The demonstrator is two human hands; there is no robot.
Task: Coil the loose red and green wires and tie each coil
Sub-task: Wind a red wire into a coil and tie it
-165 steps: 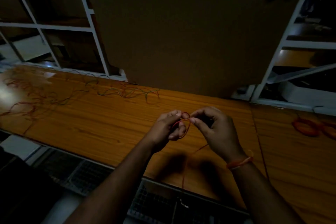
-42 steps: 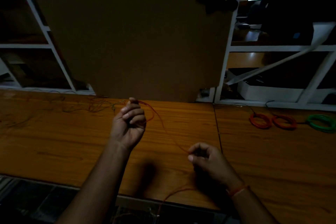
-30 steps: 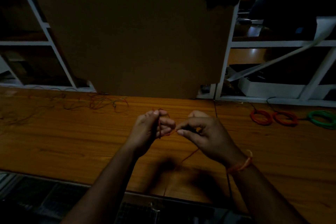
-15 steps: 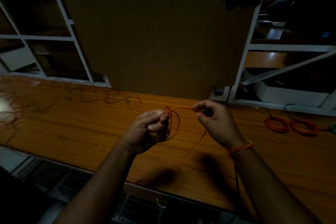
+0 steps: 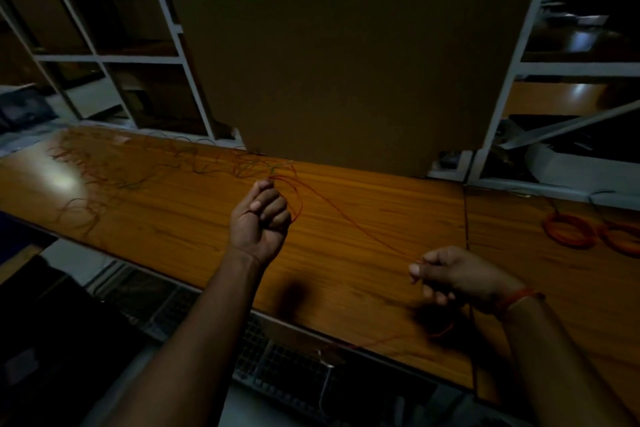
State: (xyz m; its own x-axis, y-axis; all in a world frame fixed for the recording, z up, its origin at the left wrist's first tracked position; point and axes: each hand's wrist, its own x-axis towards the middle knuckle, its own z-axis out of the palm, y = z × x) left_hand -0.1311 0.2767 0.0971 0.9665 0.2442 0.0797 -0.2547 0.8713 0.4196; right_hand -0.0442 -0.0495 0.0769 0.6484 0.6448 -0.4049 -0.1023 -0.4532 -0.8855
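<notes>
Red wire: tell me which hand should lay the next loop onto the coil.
The right hand. It pinches the free run of the red wire, which stretches from there up to the left hand. The left hand grips the loops already made, so it is likely better kept as the holder.

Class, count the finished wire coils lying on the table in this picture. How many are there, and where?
2, both red coils at the table's far right: one whole, the other beside it cut by the picture's edge. More may lie beyond that edge.
</notes>
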